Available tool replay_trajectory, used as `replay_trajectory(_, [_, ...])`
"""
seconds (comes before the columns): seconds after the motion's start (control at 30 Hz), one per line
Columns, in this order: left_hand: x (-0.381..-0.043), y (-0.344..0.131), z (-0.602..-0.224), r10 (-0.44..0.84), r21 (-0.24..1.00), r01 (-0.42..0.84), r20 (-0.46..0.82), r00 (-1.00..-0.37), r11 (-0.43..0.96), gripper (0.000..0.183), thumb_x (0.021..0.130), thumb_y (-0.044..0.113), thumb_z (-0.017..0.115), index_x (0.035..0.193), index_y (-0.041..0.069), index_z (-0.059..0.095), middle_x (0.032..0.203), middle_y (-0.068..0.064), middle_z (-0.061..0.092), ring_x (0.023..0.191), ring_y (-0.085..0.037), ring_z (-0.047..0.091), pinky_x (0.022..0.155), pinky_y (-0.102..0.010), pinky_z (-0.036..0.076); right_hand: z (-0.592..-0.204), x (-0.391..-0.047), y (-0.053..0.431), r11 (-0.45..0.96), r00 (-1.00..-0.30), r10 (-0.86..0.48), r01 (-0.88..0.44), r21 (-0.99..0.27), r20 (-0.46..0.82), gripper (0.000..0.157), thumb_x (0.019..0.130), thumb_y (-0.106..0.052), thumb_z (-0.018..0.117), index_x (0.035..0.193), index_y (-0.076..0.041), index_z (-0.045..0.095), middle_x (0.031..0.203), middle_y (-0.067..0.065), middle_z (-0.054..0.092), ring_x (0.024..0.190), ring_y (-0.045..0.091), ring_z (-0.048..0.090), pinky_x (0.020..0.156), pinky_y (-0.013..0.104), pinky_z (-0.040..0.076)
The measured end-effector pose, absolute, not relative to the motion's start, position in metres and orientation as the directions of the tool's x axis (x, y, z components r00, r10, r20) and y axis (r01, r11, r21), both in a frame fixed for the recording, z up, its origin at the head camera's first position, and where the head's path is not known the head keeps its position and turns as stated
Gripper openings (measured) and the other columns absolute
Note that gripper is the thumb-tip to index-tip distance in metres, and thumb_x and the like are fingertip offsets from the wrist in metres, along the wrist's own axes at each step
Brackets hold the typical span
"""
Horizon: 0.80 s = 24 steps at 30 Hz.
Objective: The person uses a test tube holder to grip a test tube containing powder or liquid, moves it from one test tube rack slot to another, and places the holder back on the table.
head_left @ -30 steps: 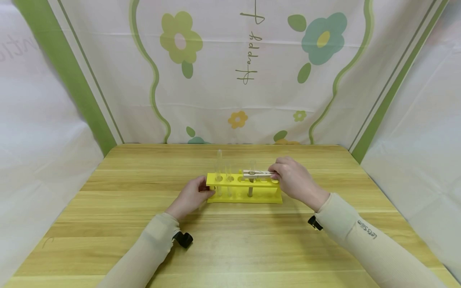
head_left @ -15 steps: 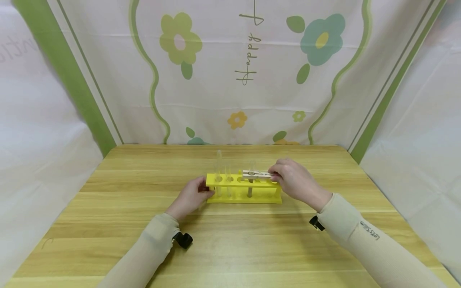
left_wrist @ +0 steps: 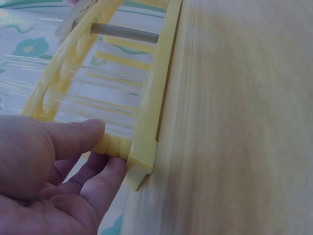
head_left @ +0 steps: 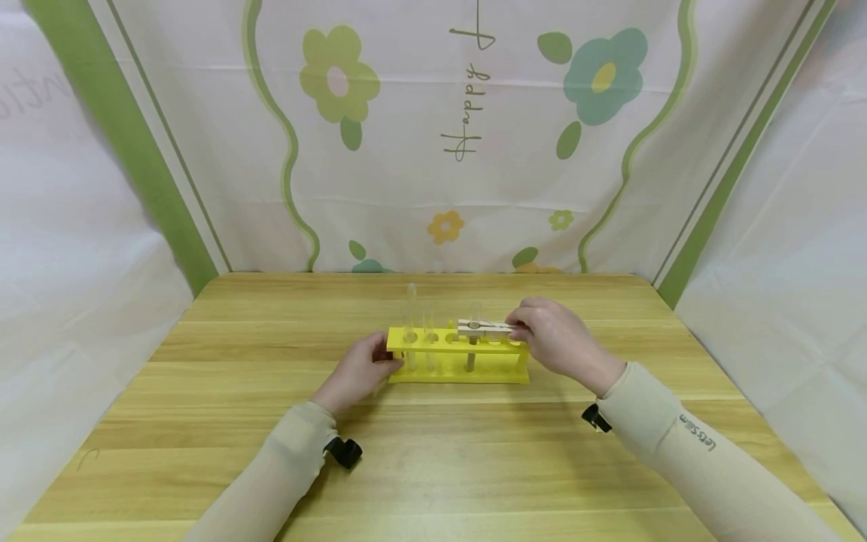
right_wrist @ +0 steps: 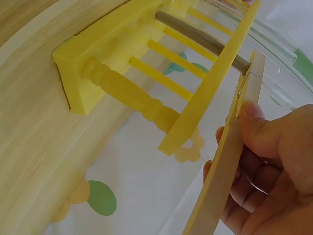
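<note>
A yellow test tube rack (head_left: 433,348) stands upright on the wooden table. My left hand (head_left: 359,373) is at its left end, thumb and fingers pinching the turned end post (left_wrist: 115,146) in the left wrist view. My right hand (head_left: 558,342) grips a wooden test tube clamp (right_wrist: 222,171) between thumb and fingers. The clamp's jaws lie around a test tube with grey-brown contents (right_wrist: 195,36), just above the rack's top plate. That tube stands in a hole right of the middle, its lower part reaching down toward the base. Two clear test tubes, one taller (head_left: 412,309), stand in the left holes.
The rack has several other holes in its top plate, with yellow pegs (right_wrist: 161,78) behind. Wooden table (head_left: 433,467) surrounds the rack. A white cloth with printed flowers (head_left: 379,173) hangs behind the table's far edge, with more cloth at both sides.
</note>
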<state>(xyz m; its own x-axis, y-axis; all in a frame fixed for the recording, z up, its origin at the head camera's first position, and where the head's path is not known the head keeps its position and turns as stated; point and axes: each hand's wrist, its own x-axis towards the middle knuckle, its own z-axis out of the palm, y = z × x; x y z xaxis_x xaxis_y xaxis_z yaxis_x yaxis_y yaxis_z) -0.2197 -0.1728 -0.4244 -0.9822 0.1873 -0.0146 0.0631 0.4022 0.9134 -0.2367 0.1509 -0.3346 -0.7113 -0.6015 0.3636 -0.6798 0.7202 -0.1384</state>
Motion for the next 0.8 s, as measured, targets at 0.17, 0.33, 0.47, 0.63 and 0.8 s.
replay_trajectory(0.17, [-0.22, -0.172, -0.425, 0.185, 0.912, 0.065, -0.013, -0.983, 0.406, 0.031, 0.093, 0.006, 0.069, 0.122, 0.012, 0.063, 0.112, -0.001, 0.066, 0.1, -0.019, 0.061, 0.086, -0.035, 0.053, -0.328, -0.235, 0.151, 0.729, -0.719, -0.591, -0.67, -0.14, 0.365, 0.011, 0.085, -0.005, 0.077, 0.096, -0.001, 0.075, 0.083, 0.002, 0.064, 0.077, 0.02, 0.062, 0.069, 0.035, 0.055])
replay_trajectory(0.33, [-0.22, -0.172, -0.425, 0.185, 0.909, 0.068, -0.01, -0.983, 0.411, 0.031, 0.093, 0.006, 0.069, 0.123, 0.012, 0.062, 0.112, -0.001, 0.066, 0.1, -0.018, 0.061, 0.086, -0.035, 0.053, -0.32, -0.234, 0.152, 0.738, -0.734, -0.578, -0.656, -0.156, 0.356, 0.012, 0.086, -0.005, 0.076, 0.097, -0.001, 0.075, 0.084, 0.003, 0.064, 0.078, 0.021, 0.063, 0.07, 0.036, 0.055])
replay_trajectory(0.47, [-0.219, -0.172, -0.424, 0.184, 0.912, 0.062, -0.015, -0.983, 0.406, 0.031, 0.093, 0.006, 0.069, 0.123, 0.013, 0.062, 0.112, -0.001, 0.066, 0.1, -0.019, 0.062, 0.085, -0.035, 0.053, -0.312, -0.233, 0.153, 0.74, -0.737, -0.575, -0.654, -0.157, 0.357, 0.012, 0.087, -0.005, 0.076, 0.097, 0.0, 0.075, 0.085, 0.004, 0.065, 0.08, 0.023, 0.064, 0.071, 0.038, 0.056])
replay_trajectory(0.63, [-0.218, -0.172, -0.424, 0.187, 0.911, 0.061, -0.018, -0.982, 0.407, 0.03, 0.094, 0.007, 0.069, 0.122, 0.012, 0.062, 0.112, -0.001, 0.066, 0.1, -0.019, 0.061, 0.083, -0.034, 0.053, -0.302, -0.233, 0.154, 0.735, -0.727, -0.58, -0.662, -0.149, 0.369, 0.011, 0.088, -0.003, 0.075, 0.098, 0.0, 0.075, 0.089, 0.007, 0.068, 0.084, 0.026, 0.064, 0.074, 0.04, 0.055])
replay_trajectory(0.8, [-0.219, -0.173, -0.424, 0.184, 0.908, 0.054, -0.026, -0.983, 0.414, 0.028, 0.094, 0.008, 0.069, 0.12, 0.013, 0.062, 0.109, -0.001, 0.065, 0.098, -0.02, 0.061, 0.082, -0.034, 0.053, -0.289, -0.232, 0.155, 0.721, -0.707, -0.584, -0.677, -0.145, 0.399, 0.011, 0.087, -0.003, 0.075, 0.098, 0.001, 0.074, 0.09, 0.008, 0.069, 0.084, 0.026, 0.064, 0.075, 0.041, 0.054])
